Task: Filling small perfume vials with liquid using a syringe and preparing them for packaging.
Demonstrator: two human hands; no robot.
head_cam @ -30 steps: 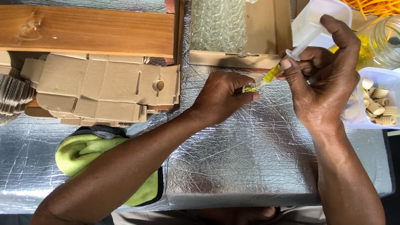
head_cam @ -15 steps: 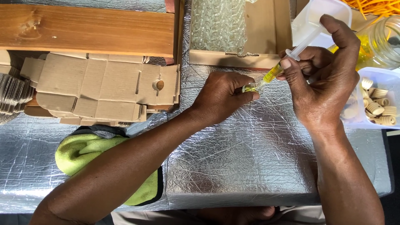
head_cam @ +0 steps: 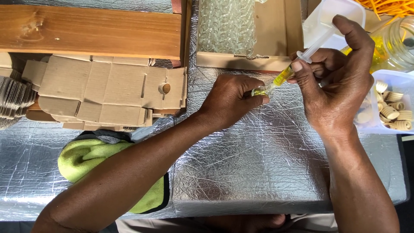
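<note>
together, hands [head_cam: 284,90] around syringe [head_cam: 290,71]

— What is the table [head_cam: 267,172] made of?

— Shiny silver foil, all crinkly. The plank [head_cam: 86,30] at the upper left is smooth brown wood, and the flat boxes [head_cam: 103,95] under it are dull cardboard.

— And the syringe [head_cam: 302,60]?

— Clear plastic with yellow liquid inside. The jar [head_cam: 394,43] at the upper right is shiny glass. The cloth [head_cam: 90,157] at the lower left is soft, fuzzy and green.
</note>
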